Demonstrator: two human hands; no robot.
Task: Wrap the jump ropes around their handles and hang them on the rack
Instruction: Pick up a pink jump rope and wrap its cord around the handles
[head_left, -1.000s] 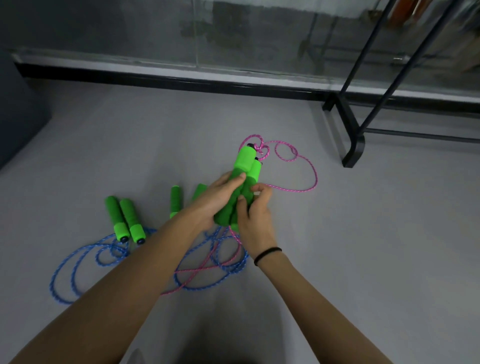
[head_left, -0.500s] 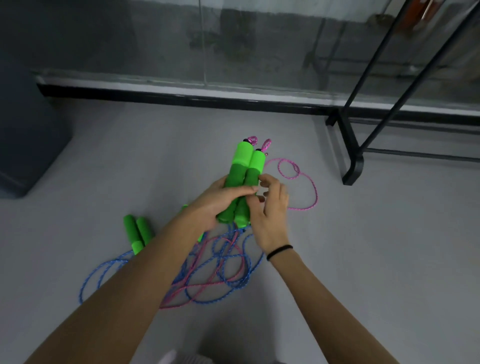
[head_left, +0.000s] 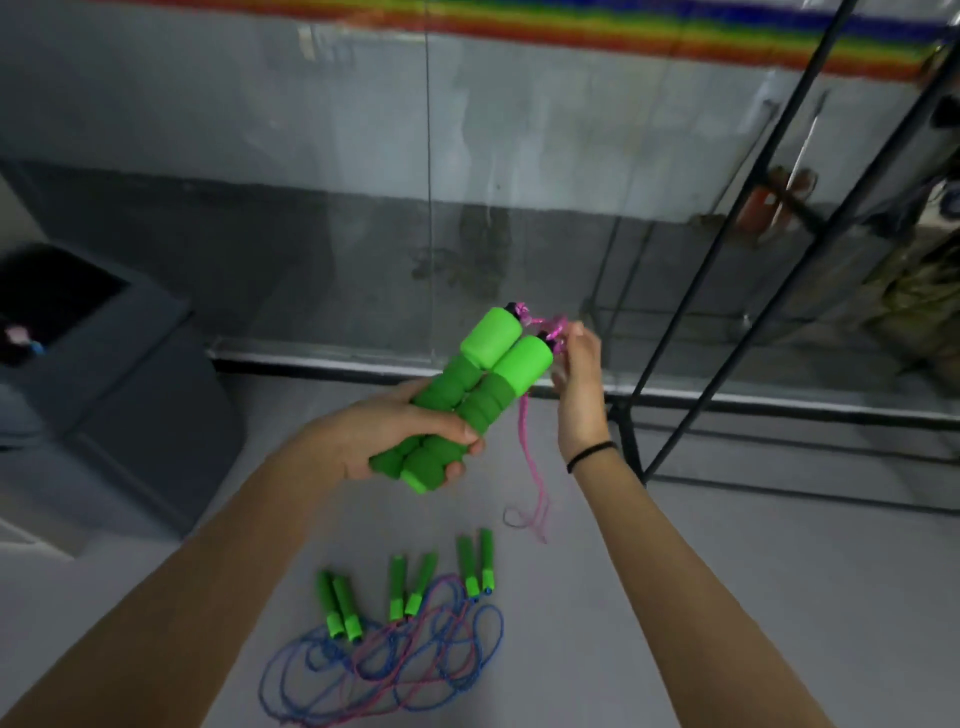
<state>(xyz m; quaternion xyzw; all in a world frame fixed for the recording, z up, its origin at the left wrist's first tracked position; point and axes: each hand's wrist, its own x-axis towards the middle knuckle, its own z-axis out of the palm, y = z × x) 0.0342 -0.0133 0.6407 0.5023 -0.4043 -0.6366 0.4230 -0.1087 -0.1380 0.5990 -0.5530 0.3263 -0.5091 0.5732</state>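
My left hand (head_left: 387, 434) grips a pair of green foam handles (head_left: 475, 384) held side by side, tips pointing up and away. Their pink rope (head_left: 530, 457) leaves the top ends and hangs down in a loop. My right hand (head_left: 579, 382) pinches that rope just beside the handle tops. On the grey floor below lie three more pairs of green handles (head_left: 410, 587) with tangled blue and pink ropes (head_left: 395, 660). The black rack (head_left: 737, 312) stands at the right, its slanted bars rising out of view.
A glass wall (head_left: 426, 208) with a black base rail runs across the back. A dark grey cabinet (head_left: 119, 374) stands at the left. The rack's foot bar (head_left: 779, 493) lies along the floor at the right.
Both hands have lifted the handle pair well off the floor. The pink rope came up with it and now dangles. My right hand moved from the handles to the rope at their tops.
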